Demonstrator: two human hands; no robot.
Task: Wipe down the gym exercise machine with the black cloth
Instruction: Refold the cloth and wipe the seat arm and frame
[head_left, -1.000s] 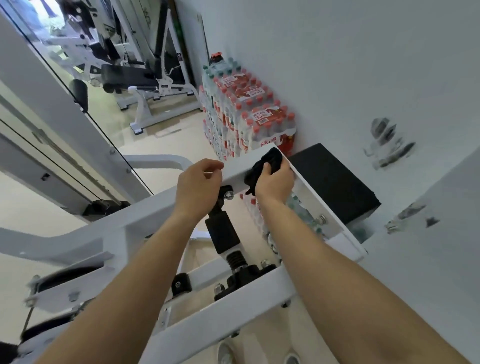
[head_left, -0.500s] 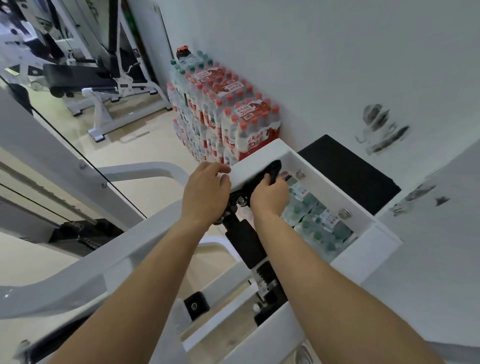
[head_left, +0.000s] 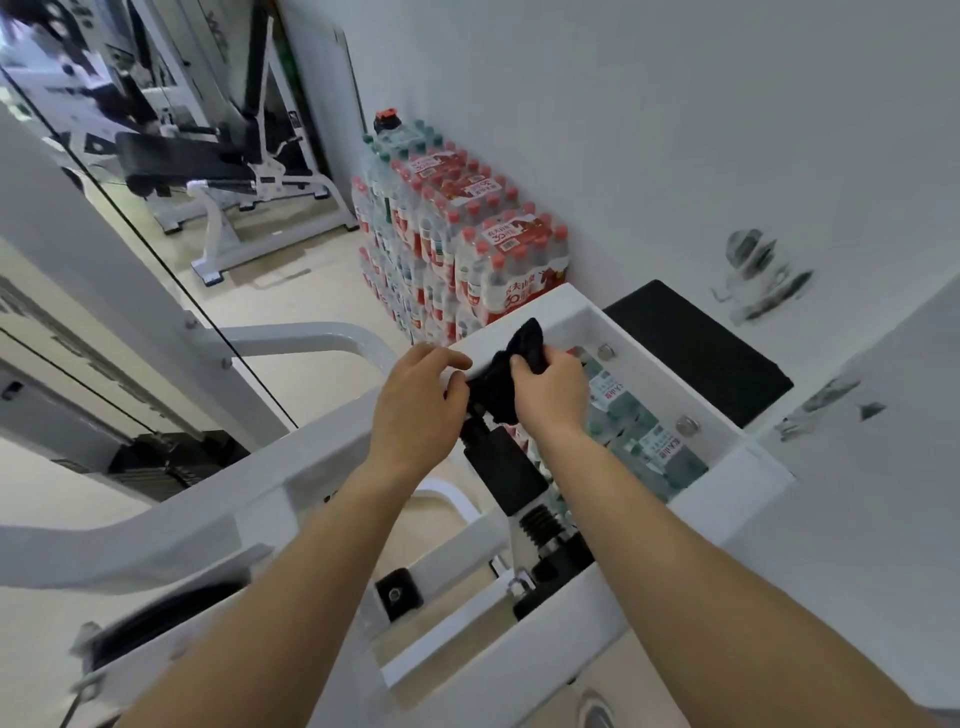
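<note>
White machine frame (head_left: 322, 467): right hand (head_left: 550, 395) grasps black cloth (head_left: 527, 338) against it; left hand (head_left: 421, 405) clasps machine frame, touching black cloth.

- Take the stack of shrink-wrapped water bottles (head_left: 462, 260) as your landmark: mostly red caps and labels, with a few green caps at its far end.
- Directly behind the stack you have a plain white wall (head_left: 623, 104), and the stack stands against it.
- To the right of the stack, the same wall carries dark grey scuff marks (head_left: 761, 275) (smeared, in two clusters).
- Under the stack and out to its left runs a pale beige floor (head_left: 291, 296).
- Left of the stack and further back stands a white-framed bench (head_left: 208, 176) with a black pad.
- Beyond that bench the room is brightest; you cannot make out the source.
</note>
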